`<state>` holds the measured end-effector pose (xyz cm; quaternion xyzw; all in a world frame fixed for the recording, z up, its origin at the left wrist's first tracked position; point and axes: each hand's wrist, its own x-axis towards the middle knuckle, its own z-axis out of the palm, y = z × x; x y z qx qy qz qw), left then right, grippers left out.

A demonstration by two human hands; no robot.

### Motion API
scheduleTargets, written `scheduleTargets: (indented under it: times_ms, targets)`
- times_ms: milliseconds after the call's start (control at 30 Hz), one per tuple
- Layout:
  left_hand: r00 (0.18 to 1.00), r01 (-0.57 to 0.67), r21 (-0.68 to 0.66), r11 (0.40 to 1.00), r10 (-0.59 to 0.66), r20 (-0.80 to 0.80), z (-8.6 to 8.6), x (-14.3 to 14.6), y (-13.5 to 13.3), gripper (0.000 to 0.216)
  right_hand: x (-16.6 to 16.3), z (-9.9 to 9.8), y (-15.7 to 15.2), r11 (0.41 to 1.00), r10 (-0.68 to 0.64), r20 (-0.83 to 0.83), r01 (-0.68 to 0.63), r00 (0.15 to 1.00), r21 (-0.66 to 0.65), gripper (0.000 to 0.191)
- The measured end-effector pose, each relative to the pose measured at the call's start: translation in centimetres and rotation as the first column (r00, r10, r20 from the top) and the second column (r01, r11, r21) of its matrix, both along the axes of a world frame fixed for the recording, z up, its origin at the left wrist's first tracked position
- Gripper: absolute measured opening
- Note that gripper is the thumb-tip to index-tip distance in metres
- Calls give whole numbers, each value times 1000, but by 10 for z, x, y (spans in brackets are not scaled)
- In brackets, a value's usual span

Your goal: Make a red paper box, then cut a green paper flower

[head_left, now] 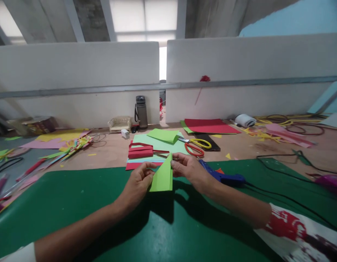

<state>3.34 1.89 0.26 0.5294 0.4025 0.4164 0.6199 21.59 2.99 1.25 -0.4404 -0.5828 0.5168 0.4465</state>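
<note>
A folded piece of light green paper (pixel 164 178) is held up over the green mat (pixel 103 203), its slanted edge rising to a point at the upper right. My left hand (pixel 138 182) pinches its left corner between thumb and fingers. At the upper right edge, my right hand (pixel 187 167) grips it near the tip. Just behind the hands lie a folded red paper piece (pixel 140 151) and scissors with red and yellow handles (pixel 197 143), resting on stacked coloured sheets. A blue glue gun (pixel 223 176) lies beside my right forearm.
A dark bottle (pixel 141 112), a small sofa model (pixel 119 123) and a white plug (pixel 125 134) stand at the back. Red sheets (pixel 209 126) lie at the back right. Paper strips (pixel 72 147) and pens are at left. A black cable (pixel 277 200) runs across the right side.
</note>
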Motion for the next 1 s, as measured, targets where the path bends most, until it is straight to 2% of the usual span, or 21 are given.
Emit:
scheduleTargets:
  times_ms: [67,200,267,433,567,700,867,1000]
  targets:
    - [1000,1,-24,1000,0,5,-1,-1,0,21,2,0,0,1000,13,-38,-13,999,-7,33]
    - [1000,12,-111,994,-13,-9,-1,-5,1,23,5,0,1,999,44,-129,-43,991,9,52]
    - [999,35,-156,987,-35,-2,-2,-7,2,23,6,1,1,998,58,-126,-56,990,24,53]
    - [996,88,-230,969,-81,42,-4,-13,3,24,9,9,-1,994,112,-18,-111,994,10,53]
    - [991,133,-249,959,-125,46,-3,-14,3,29,9,12,-3,986,165,130,-164,978,-19,38]
    - [988,151,-224,963,-151,20,-3,-12,2,21,7,9,-5,995,40,302,-66,952,78,8]
    - [970,237,-88,967,-232,66,-9,-16,1,50,8,12,-6,987,-95,343,44,934,154,11]
    - [973,201,-35,979,-204,-109,-9,-19,-1,35,9,14,-6,981,-128,296,78,947,175,7]
